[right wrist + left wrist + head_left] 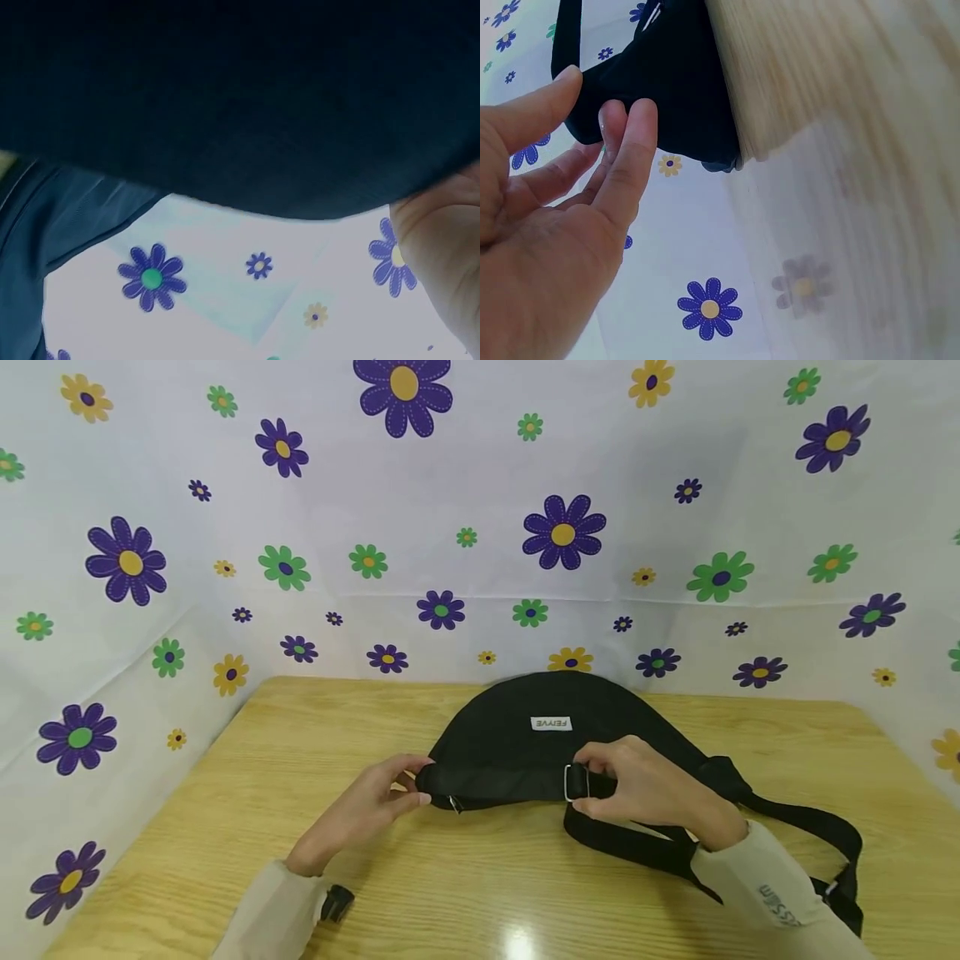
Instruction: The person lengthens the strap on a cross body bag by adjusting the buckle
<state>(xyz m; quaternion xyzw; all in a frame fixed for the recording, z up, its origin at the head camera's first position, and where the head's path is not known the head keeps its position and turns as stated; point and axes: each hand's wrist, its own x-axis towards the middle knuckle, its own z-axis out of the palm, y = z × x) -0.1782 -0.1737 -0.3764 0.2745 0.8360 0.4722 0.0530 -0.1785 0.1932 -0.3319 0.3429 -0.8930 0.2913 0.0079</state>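
Note:
A black waist bag (495, 735) with a small white label lies on the table, its curved side toward the back. At the bag's left end, my left hand (367, 810) pinches the black fabric between thumb and fingers; the left wrist view shows the same bag (682, 90) in front of the hand (570, 195). My right hand (645, 781) pinches the strap (622, 843) by a metal buckle (567, 783) at the bag's near edge. In the right wrist view dark fabric (240, 105) fills the upper part and hides the fingers.
The wooden table (300, 735) meets a white flower-printed cloth (465, 468) at the back and sides. More strap (817, 818) loops out to the right, with an adjuster on it. A small black object (337, 903) shows beside the left sleeve.

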